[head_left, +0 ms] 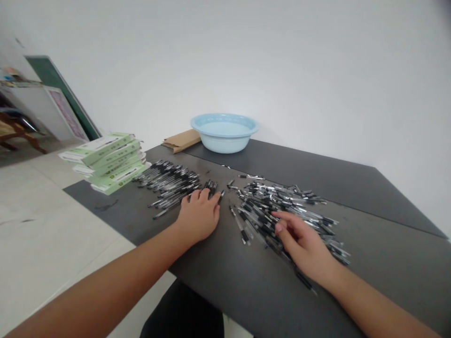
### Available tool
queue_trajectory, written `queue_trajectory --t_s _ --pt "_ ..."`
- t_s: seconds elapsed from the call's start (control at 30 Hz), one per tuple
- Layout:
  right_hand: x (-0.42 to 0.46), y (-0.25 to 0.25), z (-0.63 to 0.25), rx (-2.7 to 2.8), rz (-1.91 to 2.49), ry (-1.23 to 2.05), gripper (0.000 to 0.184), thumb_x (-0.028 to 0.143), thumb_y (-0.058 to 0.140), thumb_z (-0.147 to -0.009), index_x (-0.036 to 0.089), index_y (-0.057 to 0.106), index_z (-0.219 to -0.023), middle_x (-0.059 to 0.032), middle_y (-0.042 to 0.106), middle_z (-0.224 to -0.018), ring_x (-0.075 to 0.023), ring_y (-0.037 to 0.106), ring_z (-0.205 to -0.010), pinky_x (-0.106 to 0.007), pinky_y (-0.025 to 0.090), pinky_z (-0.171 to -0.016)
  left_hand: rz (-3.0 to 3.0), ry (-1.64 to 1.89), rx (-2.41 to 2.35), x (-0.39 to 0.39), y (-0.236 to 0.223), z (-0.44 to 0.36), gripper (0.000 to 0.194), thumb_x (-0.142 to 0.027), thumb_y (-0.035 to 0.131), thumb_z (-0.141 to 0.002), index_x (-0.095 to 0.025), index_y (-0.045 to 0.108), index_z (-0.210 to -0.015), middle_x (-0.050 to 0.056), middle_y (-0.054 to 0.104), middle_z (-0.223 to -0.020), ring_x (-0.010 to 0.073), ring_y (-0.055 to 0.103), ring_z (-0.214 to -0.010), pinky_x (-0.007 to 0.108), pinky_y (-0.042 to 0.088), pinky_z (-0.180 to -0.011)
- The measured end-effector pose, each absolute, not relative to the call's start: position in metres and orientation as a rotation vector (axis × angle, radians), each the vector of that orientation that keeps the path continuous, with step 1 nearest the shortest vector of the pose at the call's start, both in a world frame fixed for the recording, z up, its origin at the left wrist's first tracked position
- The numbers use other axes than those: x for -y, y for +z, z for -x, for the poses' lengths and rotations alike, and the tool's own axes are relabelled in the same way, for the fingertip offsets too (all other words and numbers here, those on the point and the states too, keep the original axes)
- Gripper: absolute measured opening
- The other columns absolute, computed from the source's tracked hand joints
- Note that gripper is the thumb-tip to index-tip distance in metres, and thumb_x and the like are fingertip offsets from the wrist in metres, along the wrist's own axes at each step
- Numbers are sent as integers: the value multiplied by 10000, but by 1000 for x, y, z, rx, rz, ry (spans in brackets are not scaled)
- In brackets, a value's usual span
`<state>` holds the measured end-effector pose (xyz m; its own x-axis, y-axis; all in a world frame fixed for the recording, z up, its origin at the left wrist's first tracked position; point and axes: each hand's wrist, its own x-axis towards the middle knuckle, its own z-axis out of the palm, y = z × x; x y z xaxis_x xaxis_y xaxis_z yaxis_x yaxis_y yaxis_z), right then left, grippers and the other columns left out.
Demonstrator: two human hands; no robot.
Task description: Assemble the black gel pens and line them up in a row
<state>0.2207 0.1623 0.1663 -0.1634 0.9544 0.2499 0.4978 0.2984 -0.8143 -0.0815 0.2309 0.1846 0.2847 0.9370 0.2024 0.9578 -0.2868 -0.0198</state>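
My left hand [198,217] lies palm down at the right end of a spread of black-and-clear pens [169,180], fairly neatly lined up. Its fingers are spread, with their tips against a few pens [211,186]; the undersides of the fingers are hidden. Over a loose, tangled pile of similar pens [259,213] hovers or rests my right hand [301,241]. A gap shows between its thumb and index finger, and I see no pen gripped there. The other fingers of that hand are partly hidden.
Behind the pens stands a light blue basin [225,141], beside a brown cardboard piece [183,139]. A stack of green-and-white boxes [116,164] sits at the left edge of the dark table [225,277]. Small pen parts [251,177] lie near the table's seam. A white wall rises behind.
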Motion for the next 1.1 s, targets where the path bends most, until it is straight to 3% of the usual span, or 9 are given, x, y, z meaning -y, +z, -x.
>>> queue_trajectory --t_s 0.17,0.27,0.43,0.57,0.67,0.77,0.93,1.03,1.1 --pt "-158 181 -221 2154 1281 473 307 352 491 -1084 226 635 -1325 -90 705 -1071 -239 670 -979 -414 555 -902 2549 -172 1691 -251 175 107 500 -402 391 -1074 -247 570 -1515 108 499 -1621 331 437 -1503 525 365 -1208" --pt "-152 191 -217 2401 1236 263 368 352 554 -1051 211 623 -1384 -147 666 -1311 -309 612 -1229 -524 494 -1077 2604 -174 1625 -261 174 119 510 -389 370 -1081 -200 575 -1508 121 506 -1613 301 463 -1489 468 364 -1221" --pt "-146 190 -210 2517 1325 90 484 396 637 -997 246 593 -1455 -148 570 -1507 -369 492 -1415 -616 412 -1169 2617 -224 1568 -271 184 130 468 -362 394 -1074 -225 598 -1473 123 531 -1578 312 535 -1404 488 407 -1173" --pt "-147 186 -210 2536 1343 86 444 349 609 -1011 249 606 -1444 -135 595 -1496 -344 514 -1409 -586 409 -1188 2601 -277 1530 -258 198 132 410 -341 378 -1076 -202 668 -1330 165 619 -1410 349 588 -1287 536 422 -1113" --pt "-149 187 -211 2531 1338 77 441 329 589 -1021 220 599 -1448 -146 608 -1479 -335 528 -1395 -571 410 -1193 2732 -220 1451 -237 204 129 346 -405 394 -1085 -264 696 -1177 88 682 -1195 249 690 -1013 396 524 -927" --pt "-149 198 -214 2515 1367 50 507 376 612 -1013 185 560 -1480 -167 591 -1481 -349 512 -1397 -565 424 -1179 2857 -116 1423 -221 201 123 307 -470 459 -1065 -276 667 -1181 64 678 -1131 237 700 -921 357 531 -784" --pt "-133 232 -216 2538 1586 126 439 436 624 -1006 198 607 -1374 -148 659 -1291 -345 620 -1213 -519 526 -1029 2964 -36 1349 -224 191 111 256 -271 409 -1067 -212 649 -1002 79 679 -1023 245 695 -929 378 519 -843" --pt "-116 246 -215 2511 1824 157 273 416 608 -1016 207 658 -1185 -110 687 -1102 -312 688 -1011 -453 564 -866 3011 -70 1300 -232 190 98 245 -250 424 -1055 -196 645 -965 90 686 -998 245 695 -900 379 516 -843" --pt "-107 247 -216 2503 1896 135 221 397 626 -1006 210 653 -1120 -101 685 -1078 -307 694 -987 -426 553 -822 3060 -128 1234 -236 195 84 250 -261 429 -1058 -202 657 -976 85 695 -1007 239 694 -917 369 513 -860"
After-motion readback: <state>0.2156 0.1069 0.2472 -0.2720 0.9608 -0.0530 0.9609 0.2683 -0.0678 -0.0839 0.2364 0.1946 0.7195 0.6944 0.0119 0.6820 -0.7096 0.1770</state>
